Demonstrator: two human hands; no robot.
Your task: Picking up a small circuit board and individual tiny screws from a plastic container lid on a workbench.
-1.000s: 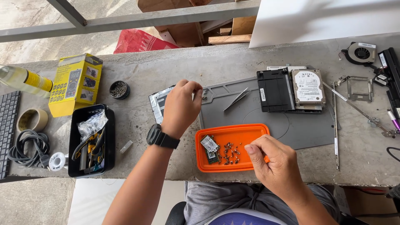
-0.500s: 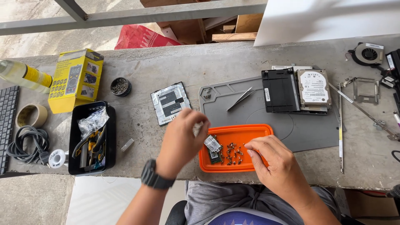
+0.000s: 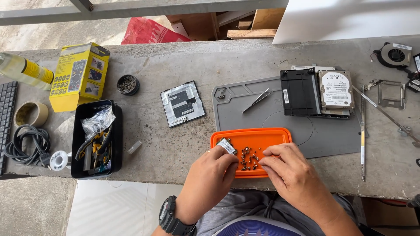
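An orange tray (image 3: 262, 135) lies at the near edge of the concrete bench and holds several small screws (image 3: 248, 157) and a small circuit card (image 3: 226, 145). My left hand (image 3: 212, 175), with a black watch on its wrist, has curled fingers over the tray's near left part, right beside the card. My right hand (image 3: 291, 170) covers the tray's near right edge, its bunched fingertips at the screw pile. Whether either hand pinches a screw is hidden by the fingers.
Behind the tray is a grey mat (image 3: 332, 131) with tweezers (image 3: 257, 99), a black drive caddy (image 3: 301, 91) and a hard drive (image 3: 336, 89). A square cover plate (image 3: 182, 103) lies to the left, then a black tool bin (image 3: 97, 140), a yellow box (image 3: 78, 74) and a screw cup (image 3: 127, 84).
My left hand has left the square cover plate and come back to the tray's near left side. My right hand shifted from the tray's right corner towards the screws.
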